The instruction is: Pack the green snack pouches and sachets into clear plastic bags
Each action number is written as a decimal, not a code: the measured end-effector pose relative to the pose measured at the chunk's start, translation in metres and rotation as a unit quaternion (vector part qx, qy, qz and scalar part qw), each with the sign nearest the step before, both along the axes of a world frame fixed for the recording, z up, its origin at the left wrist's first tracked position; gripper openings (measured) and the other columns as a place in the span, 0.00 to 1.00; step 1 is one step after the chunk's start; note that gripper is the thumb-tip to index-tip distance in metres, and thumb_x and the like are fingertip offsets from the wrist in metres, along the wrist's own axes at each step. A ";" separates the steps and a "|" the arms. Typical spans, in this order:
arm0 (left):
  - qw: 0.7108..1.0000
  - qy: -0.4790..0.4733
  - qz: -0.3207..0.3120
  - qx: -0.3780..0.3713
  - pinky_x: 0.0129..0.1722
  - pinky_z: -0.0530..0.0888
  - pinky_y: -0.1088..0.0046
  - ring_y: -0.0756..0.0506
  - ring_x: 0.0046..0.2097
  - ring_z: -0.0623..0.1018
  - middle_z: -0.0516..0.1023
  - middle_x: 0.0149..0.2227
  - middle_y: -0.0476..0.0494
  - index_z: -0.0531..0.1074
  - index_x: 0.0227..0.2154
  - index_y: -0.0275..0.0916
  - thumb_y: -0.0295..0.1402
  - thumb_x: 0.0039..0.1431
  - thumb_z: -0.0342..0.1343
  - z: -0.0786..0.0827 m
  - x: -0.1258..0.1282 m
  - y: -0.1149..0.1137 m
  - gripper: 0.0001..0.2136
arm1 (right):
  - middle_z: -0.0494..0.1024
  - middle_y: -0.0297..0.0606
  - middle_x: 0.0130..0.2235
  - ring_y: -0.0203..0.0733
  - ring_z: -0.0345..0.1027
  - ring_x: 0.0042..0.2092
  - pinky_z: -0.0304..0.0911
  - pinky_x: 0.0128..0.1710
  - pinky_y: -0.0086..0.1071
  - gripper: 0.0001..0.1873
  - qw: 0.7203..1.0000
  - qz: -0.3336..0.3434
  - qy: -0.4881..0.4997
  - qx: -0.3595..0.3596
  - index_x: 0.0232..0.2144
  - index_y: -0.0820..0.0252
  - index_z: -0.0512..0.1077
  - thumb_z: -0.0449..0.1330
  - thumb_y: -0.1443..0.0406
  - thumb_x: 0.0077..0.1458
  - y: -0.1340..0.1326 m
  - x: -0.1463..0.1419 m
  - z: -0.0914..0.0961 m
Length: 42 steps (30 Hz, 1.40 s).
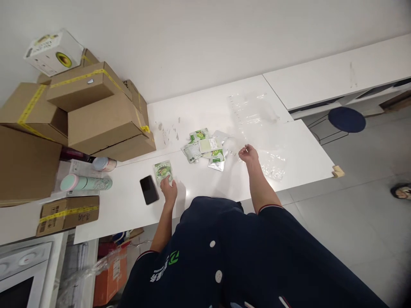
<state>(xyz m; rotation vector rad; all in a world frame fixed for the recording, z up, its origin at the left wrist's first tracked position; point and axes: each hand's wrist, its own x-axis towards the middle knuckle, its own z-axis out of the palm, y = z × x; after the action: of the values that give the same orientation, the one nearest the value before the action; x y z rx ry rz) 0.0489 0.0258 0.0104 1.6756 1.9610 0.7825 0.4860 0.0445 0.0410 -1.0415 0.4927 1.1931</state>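
Note:
My left hand [168,191] rests at the lower edge of a green-and-white sachet [162,170] lying flat on the white table. Its fingertips touch the sachet, and the thumb stands apart from the fingers. A black phone [149,190] lies just left of that hand. My right hand [249,155] hovers over the table with its fingers curled together; what they hold, if anything, I cannot make out. Between my hands, a loose pile of green and silver sachets [209,145] overlaps. Clear plastic bags [272,164] lie beside and beyond my right hand.
Cardboard boxes [105,122] with yellow tape are stacked at the left, a white avocado-printed box [54,53] on top. A mint-green bottle [86,183] lies near a small taped carton [69,214]. A dark blue stool [346,119] stands at the right.

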 end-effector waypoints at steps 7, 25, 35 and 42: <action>0.931 -0.329 -0.140 -0.078 0.47 0.73 0.63 0.45 0.43 0.77 0.77 0.43 0.40 0.73 0.46 0.40 0.45 0.58 0.55 0.070 0.085 0.011 0.18 | 0.73 0.36 0.28 0.33 0.67 0.28 0.67 0.25 0.26 0.06 0.967 0.139 0.061 0.205 0.26 0.58 0.62 0.53 0.69 0.55 -0.023 -0.071 0.074; 0.908 -0.355 -0.217 -0.044 0.51 0.70 0.67 0.44 0.44 0.76 0.79 0.38 0.44 0.77 0.38 0.38 0.39 0.56 0.58 0.112 0.088 0.014 0.11 | 0.50 0.30 0.16 0.32 0.42 0.18 0.43 0.16 0.25 0.21 0.843 0.509 0.107 0.139 0.16 0.56 0.51 0.42 0.63 0.62 -0.066 -0.180 0.087; 0.774 -0.591 0.061 -0.217 0.46 0.75 0.58 0.43 0.42 0.80 0.79 0.39 0.39 0.69 0.32 0.36 0.34 0.55 0.53 0.060 0.046 0.023 0.06 | 0.70 0.40 0.54 0.47 0.65 0.52 0.66 0.44 0.38 0.23 0.824 0.364 -0.410 0.140 0.50 0.48 0.68 0.55 0.46 0.57 -0.027 -0.133 0.090; 0.763 -0.602 0.059 -0.228 0.48 0.74 0.56 0.40 0.45 0.79 0.78 0.41 0.39 0.67 0.29 0.37 0.32 0.48 0.53 0.033 0.039 -0.008 0.05 | 0.68 0.39 0.54 0.48 0.47 0.63 0.53 0.60 0.42 0.23 0.668 0.463 -0.582 0.027 0.42 0.52 0.69 0.71 0.67 0.44 -0.030 -0.193 -0.007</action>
<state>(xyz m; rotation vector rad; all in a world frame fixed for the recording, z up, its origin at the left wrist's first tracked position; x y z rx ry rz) 0.0883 0.0179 0.0434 0.4418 1.1253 0.9561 0.2931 0.0146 0.0345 -1.8216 -1.2352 1.0467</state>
